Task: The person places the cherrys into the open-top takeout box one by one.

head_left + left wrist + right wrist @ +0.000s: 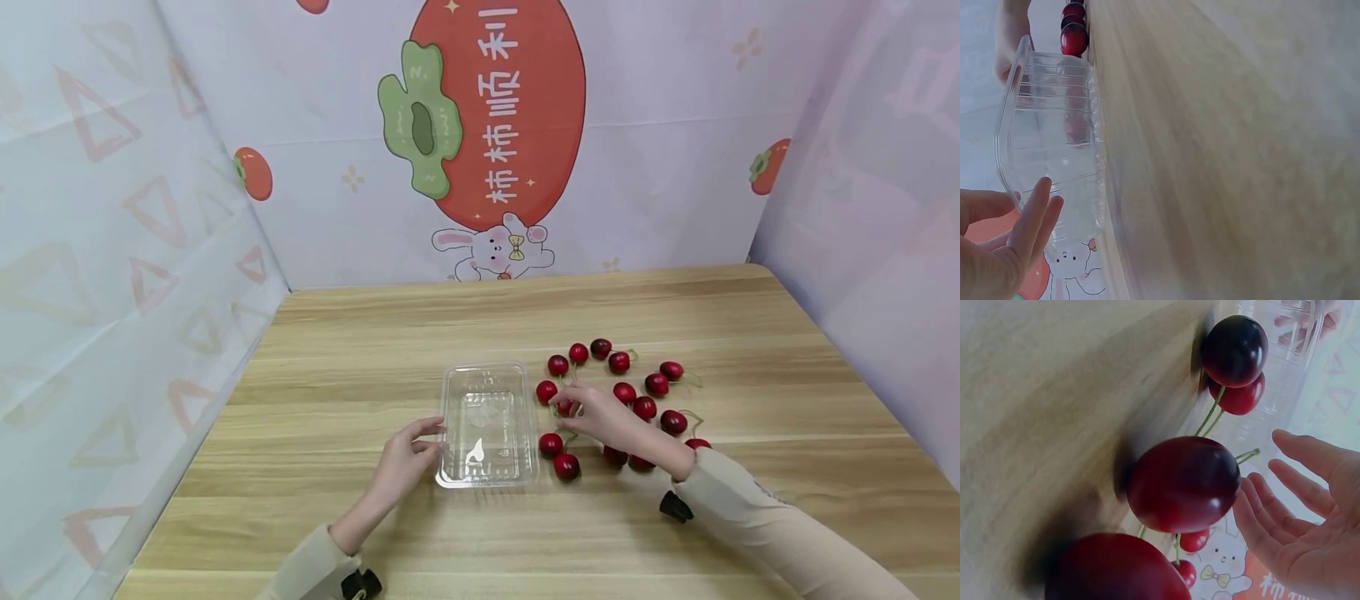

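Cherries point(643, 407) surround the right hand's point(600, 417) loosely bent, parted fingers; the box point(487, 421) sits beside the left hand's point(402, 461) outstretched fingers; beyond both, the backdrop point(660, 192) reads "柿柿顺利".

Head view counts: 16 cherries point(567, 467) visible, right of centre, any under the hand uncounted; 1 clear container point(487, 482), centre; 2 hands, left hand point(408, 458) lower centre-left, right hand point(607, 414) right of centre.

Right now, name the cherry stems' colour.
The cherry stems are green, shown best in the right wrist view.
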`<state>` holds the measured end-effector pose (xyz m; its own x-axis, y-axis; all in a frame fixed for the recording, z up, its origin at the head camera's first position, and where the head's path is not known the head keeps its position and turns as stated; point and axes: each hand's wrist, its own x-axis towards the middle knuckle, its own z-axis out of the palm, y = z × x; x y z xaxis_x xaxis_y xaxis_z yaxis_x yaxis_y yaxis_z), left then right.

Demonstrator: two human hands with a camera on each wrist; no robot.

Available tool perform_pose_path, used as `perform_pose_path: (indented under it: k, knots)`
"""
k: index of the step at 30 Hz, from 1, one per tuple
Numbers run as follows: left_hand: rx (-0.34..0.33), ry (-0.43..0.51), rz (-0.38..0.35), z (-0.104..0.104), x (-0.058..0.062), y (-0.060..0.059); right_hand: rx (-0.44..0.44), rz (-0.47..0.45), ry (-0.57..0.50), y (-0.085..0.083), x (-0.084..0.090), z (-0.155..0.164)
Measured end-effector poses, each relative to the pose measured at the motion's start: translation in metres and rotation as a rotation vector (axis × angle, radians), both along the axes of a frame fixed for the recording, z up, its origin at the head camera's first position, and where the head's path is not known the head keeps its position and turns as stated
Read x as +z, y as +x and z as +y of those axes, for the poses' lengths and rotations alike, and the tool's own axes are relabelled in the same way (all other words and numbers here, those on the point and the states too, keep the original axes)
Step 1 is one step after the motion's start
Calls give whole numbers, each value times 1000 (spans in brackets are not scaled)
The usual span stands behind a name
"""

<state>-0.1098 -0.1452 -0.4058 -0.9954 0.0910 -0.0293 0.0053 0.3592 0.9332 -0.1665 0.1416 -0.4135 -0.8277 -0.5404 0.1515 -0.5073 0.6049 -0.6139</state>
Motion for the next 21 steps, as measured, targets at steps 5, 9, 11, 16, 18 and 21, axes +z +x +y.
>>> perform_pose_path:
  k: [5, 9, 11, 16, 18, 21]
  knots:
    - [8, 7, 4, -4, -13, -4, -28, 10, 21, -1, -2, -4]
    - [12, 3, 0, -5, -19, -6, -65, 8, 44, -2, -3, -6]
    - [11, 4, 3, -5, -18, -6, -85, -1, 48, -3, -5, -8]
    - [7, 15, 9, -5, -16, -5, -106, -10, 51, -4, -9, -10]
    - [9, 23, 4, -5, -17, -5, -107, -9, 52, -4, -10, -11]
    - [11, 25, -2, -5, -18, -7, -110, -4, 49, -5, -11, -12]
